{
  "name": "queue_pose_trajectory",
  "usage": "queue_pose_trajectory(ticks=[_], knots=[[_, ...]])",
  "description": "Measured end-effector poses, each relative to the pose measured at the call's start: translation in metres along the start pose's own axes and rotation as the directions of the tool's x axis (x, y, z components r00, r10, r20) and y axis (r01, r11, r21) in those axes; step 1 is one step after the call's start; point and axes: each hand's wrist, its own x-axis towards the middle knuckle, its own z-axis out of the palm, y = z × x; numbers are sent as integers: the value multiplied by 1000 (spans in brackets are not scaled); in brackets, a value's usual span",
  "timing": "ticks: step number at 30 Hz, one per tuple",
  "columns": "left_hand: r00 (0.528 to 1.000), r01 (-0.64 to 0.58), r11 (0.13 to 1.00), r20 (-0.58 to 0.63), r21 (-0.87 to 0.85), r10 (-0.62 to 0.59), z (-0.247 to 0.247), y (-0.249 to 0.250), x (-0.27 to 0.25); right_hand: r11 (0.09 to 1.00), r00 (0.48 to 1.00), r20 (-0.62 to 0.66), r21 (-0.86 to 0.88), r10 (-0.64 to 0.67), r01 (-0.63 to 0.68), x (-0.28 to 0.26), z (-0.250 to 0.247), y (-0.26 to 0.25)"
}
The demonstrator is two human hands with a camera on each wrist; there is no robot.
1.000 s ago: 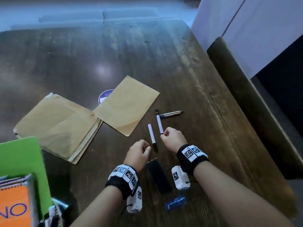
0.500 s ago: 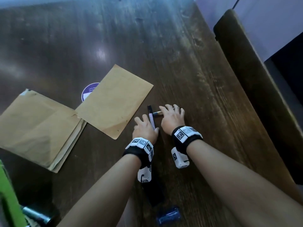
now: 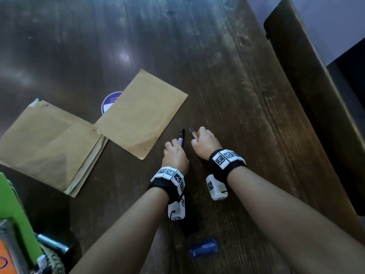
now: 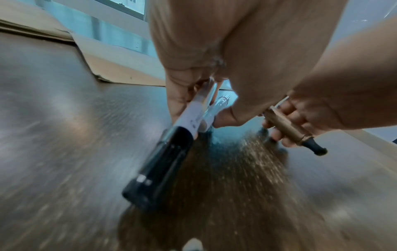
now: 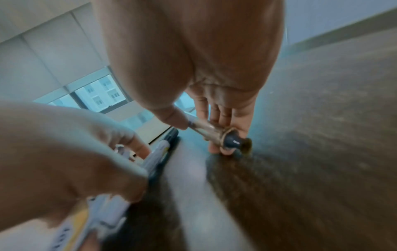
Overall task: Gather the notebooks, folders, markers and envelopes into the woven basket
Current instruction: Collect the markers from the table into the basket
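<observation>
My left hand has its fingers curled round the white markers, whose black caps poke out past my knuckles toward the far side of the desk; the left wrist view shows two white barrels pinched together between thumb and fingers, one long black cap pointing back at the camera, just above the wood. My right hand, just beside the left, grips the brass-coloured pen with thumb on top and fingers wrapped beneath; in the right wrist view its dark rounded end sits against my lowest fingertips, close to the desk surface, and I cannot tell whether it touches the wood. Both hands are near the middle of the desk, closer to its right edge than its left. Just left of my left hand lies a tan envelope, flat, one corner overlapping a round purple sticker. Farther left, a stack of tan folders lies flat, its corner meeting the envelope's. At the near left corner the woven basket shows only a bit of rim, with a green folder and an orange notebook standing in it. Near the front edge, between my forearms, sits a small blue object beside a black flat thing.
</observation>
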Motion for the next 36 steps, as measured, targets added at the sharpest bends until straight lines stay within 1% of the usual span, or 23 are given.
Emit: queue_pose_trajectory(ticks=[2,5,7,11,15,17,20,23,26,28,30,33,36], knots=[[999,-28,999,18,-21,29,1,-5,-5,985,997,61,164,48,-57,-11,6,-5],[999,-21,992,41,-126,26,-3,-13,-14,912,987,116,382,115,-151,-26,16,-12],[998,-24,981,49,-192,34,-10,-20,-23,877,988,126,460,92,-141,-35,23,-15],[994,-80,947,52,-310,100,-26,-39,-44,808,995,93,584,31,-80,-56,38,-24],[988,-120,902,39,-415,150,-57,-70,-80,737,990,142,671,-16,-85,-87,48,-44],[989,-136,900,-5,-414,147,-73,-91,-101,696,987,149,716,-63,-63,-108,48,-60],[987,-152,899,-106,-410,119,-94,-126,-136,635,974,146,772,-174,-3,-144,56,-88],[975,-162,876,-213,-454,70,-112,-170,-173,570,938,162,820,-306,45,-179,81,-122],[945,-200,866,-323,-458,48,-124,-216,-202,594,897,197,800,-395,85,-208,118,-154],[922,-233,867,-383,-441,53,-132,-245,-219,611,887,216,787,-407,88,-226,146,-174],[902,-253,873,-429,-417,57,-139,-276,-235,630,887,209,769,-413,112,-245,171,-195],[910,-182,878,-413,-443,-20,-150,-321,-257,693,876,181,689,-447,211,-269,203,-218],[937,-109,894,-346,-434,-53,-162,-360,-279,741,851,199,611,-486,280,-290,228,-229]])
